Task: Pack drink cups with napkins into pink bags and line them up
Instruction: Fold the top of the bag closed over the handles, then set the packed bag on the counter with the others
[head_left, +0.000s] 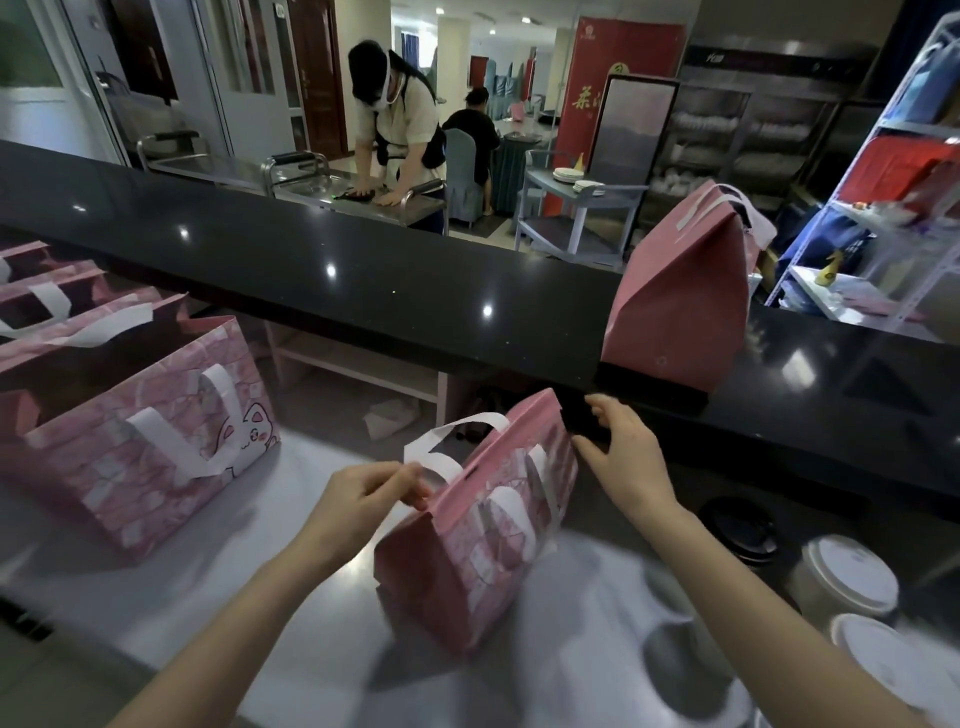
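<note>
A pink bag (467, 551) with white handles stands tilted on the steel worktop (208, 597) in front of me, its top folded together. My left hand (363, 499) pinches the near end of its top edge. My right hand (623, 447) touches the far end of the top with fingers spread. What is inside the bag is hidden. Several open pink bags (135, 447) with a cat print stand in a row at the left. White-lidded cups (847, 571) sit at the right. Another pink bag (680, 296) stands on the black counter.
A black raised counter (363, 270) runs across behind the worktop. A black lid (737, 525) lies near the cups. Metal shelving (883, 218) stands at the far right. Beyond the counter a person leans over a steel trolley (363, 200).
</note>
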